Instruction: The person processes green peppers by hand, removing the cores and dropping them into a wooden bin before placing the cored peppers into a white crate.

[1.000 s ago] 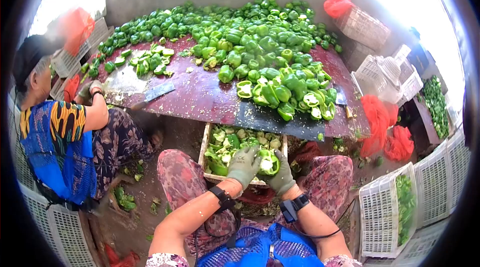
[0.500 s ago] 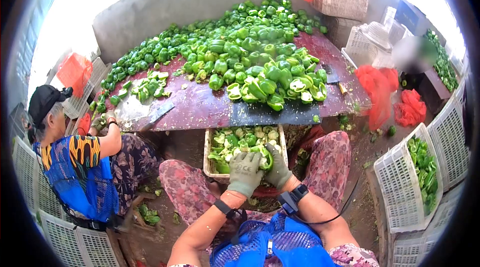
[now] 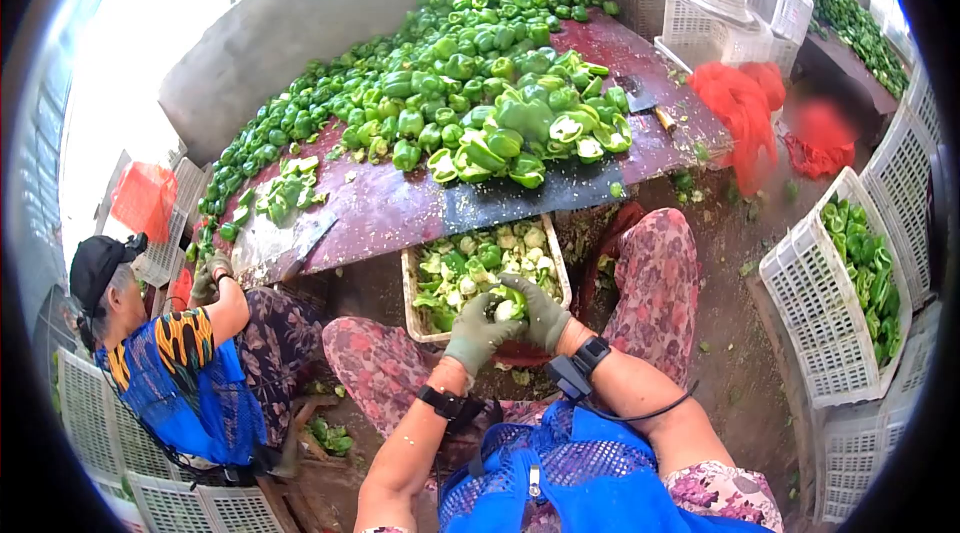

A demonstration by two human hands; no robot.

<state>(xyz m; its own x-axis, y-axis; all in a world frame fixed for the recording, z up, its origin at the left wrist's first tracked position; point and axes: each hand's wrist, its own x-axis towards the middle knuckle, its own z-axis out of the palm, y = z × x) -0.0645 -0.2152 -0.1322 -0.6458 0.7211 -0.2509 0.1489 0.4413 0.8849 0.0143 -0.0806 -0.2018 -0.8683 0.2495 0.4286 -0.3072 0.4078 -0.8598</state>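
Observation:
My gloved left hand and my gloved right hand meet over the near part of a white crate. Between them is a green pepper piece with its pale inside showing; fingers of both hands curl round it. Inside the crate lie pale pepper cores and green scraps. Just beyond it, cut peppers lie on the near part of the dark red table, in front of a large heap of green peppers.
A co-worker sits at the left, hands at the table's edge. A knife lies on the table's right side. At the right stands a tilted white crate of green peppers. Red netting hangs beside the table.
The view has turned and shifted. My hands have come apart somewhat around the pepper piece, which now shows its pale inside. The co-worker's hands remain near the table's edge.

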